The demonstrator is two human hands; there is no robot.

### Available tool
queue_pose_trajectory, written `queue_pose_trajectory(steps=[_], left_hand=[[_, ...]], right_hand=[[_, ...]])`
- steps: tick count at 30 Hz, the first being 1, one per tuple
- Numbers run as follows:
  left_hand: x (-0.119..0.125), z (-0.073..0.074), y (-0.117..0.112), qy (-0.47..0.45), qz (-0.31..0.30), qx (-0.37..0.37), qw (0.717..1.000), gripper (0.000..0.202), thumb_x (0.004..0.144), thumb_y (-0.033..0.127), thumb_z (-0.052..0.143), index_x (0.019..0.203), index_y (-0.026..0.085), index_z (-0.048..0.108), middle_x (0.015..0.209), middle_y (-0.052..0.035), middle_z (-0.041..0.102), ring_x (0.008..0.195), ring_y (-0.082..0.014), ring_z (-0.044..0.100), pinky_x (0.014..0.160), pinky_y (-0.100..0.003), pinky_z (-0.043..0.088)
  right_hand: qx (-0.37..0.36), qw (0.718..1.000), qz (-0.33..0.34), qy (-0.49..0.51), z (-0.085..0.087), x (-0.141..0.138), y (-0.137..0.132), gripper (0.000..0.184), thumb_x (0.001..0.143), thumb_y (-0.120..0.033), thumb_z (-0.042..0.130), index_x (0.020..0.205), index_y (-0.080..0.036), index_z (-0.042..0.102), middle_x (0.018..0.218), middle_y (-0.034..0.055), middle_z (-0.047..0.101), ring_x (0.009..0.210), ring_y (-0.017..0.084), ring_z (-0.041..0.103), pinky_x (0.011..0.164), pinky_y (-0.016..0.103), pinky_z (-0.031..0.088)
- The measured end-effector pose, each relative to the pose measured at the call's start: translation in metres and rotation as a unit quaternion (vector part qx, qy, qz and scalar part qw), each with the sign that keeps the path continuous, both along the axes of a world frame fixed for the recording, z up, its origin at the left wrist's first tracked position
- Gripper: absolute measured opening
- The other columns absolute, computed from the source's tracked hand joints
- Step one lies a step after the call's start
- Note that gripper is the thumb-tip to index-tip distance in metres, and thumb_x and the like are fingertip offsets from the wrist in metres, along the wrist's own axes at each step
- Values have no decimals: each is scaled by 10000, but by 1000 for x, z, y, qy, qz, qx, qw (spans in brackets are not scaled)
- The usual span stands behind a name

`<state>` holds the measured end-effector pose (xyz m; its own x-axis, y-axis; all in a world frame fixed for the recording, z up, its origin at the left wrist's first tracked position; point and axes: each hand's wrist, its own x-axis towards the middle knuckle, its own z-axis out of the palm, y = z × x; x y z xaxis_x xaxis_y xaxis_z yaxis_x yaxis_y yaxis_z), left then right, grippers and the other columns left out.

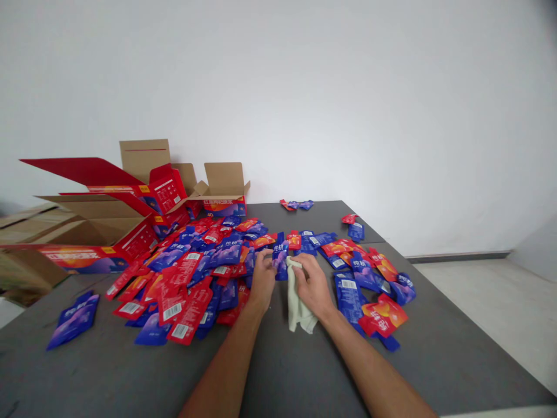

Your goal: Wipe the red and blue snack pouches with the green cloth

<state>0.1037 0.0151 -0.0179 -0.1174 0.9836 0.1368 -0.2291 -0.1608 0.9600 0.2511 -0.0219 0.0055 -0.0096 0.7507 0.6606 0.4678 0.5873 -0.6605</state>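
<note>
My left hand (263, 278) is closed on the left edge of a blue pouch (281, 255) with white lettering, held upright over the table. In my right hand (311, 283) is a pale cloth (297, 307), gripped near its top and hanging down in folds. The cloth's upper end is against or very near the pouch's right side; I cannot tell if they touch. Just left of my left hand lies a big pile of red and blue pouches (187, 278). On the right, a smaller group of pouches (348, 290) lies beside my right forearm.
Open red cartons (143, 239) with raised flaps stand at the left, and another open carton (224, 206) stands behind the pile. A lone blue pouch (73, 319) lies at front left. A few pouches (300, 205) lie at the dark table's (282, 377) far edge, before a white wall.
</note>
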Motion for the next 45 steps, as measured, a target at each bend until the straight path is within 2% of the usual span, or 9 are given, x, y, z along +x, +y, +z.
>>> queue_pose_trajectory(steps=[6, 15, 19, 27, 30, 35, 39, 42, 45], left_hand=[[4, -2, 1, -27, -79, -8, 996, 329, 740, 195, 677, 1069, 202, 669, 975, -49, 721, 899, -170, 651, 799, -275, 476], [20, 20, -12, -276, -186, -57, 941, 393, 863, 392, 632, 1203, 195, 655, 1130, -64, 710, 1100, -217, 643, 1009, -358, 469], [17, 21, -12, -258, -202, -65, 943, 400, 862, 362, 627, 1211, 169, 650, 1150, -91, 704, 1085, -237, 653, 990, -381, 493], [15, 12, -14, -207, -242, -113, 941, 414, 832, 361, 643, 1190, 156, 676, 1166, -120, 708, 1041, -277, 668, 913, -406, 525], [16, 12, -16, -199, -237, -113, 944, 414, 821, 346, 660, 1190, 161, 680, 1177, -113, 707, 1055, -266, 662, 933, -385, 511], [14, 9, -13, -210, -206, -75, 953, 434, 824, 335, 655, 1224, 165, 663, 1223, -110, 687, 1111, -247, 642, 992, -376, 478], [9, 8, -6, -140, -167, -42, 975, 418, 832, 311, 616, 1225, 178, 670, 1258, -98, 674, 1168, -248, 614, 1045, -389, 436], [4, 6, 1, 19, -89, 16, 996, 373, 827, 235, 546, 1159, 193, 712, 1259, -76, 678, 1231, -244, 570, 1120, -403, 361], [-1, 1, 8, 206, -15, 70, 976, 423, 829, 183, 485, 1196, 209, 693, 1296, -80, 651, 1276, -248, 527, 1154, -426, 315]], right_hand=[[8, 1000, -2, 3, 2, 0, -1, 256, 972, -230, 482, 1139, -255, 675, 1091, 77, 640, 1055, 216, 582, 952, 388, 482], [16, 996, 54, -72, -3, -11, -6, 329, 949, -168, 480, 1189, -264, 682, 1114, 87, 611, 1045, 218, 568, 940, 389, 478], [19, 996, 18, -81, -3, -11, -4, 337, 938, -147, 472, 1178, -249, 685, 1102, 93, 606, 1041, 225, 555, 942, 398, 473], [24, 986, -155, -49, 6, 24, 9, 319, 946, -196, 459, 1171, -205, 685, 1134, 120, 590, 1067, 253, 537, 989, 447, 451], [21, 987, -143, -66, 1, 24, 11, 327, 948, -202, 444, 1161, -188, 692, 1127, 124, 595, 1057, 257, 538, 975, 443, 453], [11, 993, -39, -113, -9, 2, 4, 348, 940, -153, 432, 1177, -206, 680, 1119, 106, 604, 1040, 245, 531, 948, 414, 459], [9, 990, 28, -139, -9, -8, -1, 381, 927, -101, 424, 1190, -227, 669, 1126, 102, 615, 1054, 236, 536, 950, 406, 461], [0, 988, 52, -149, -8, -6, 0, 355, 916, -102, 454, 1156, -229, 683, 1095, 97, 633, 1036, 229, 557, 945, 394, 472], [-23, 990, 16, -140, -11, 1, 6, 301, 910, -124, 484, 1110, -210, 692, 1082, 101, 634, 1033, 224, 567, 956, 376, 475]])
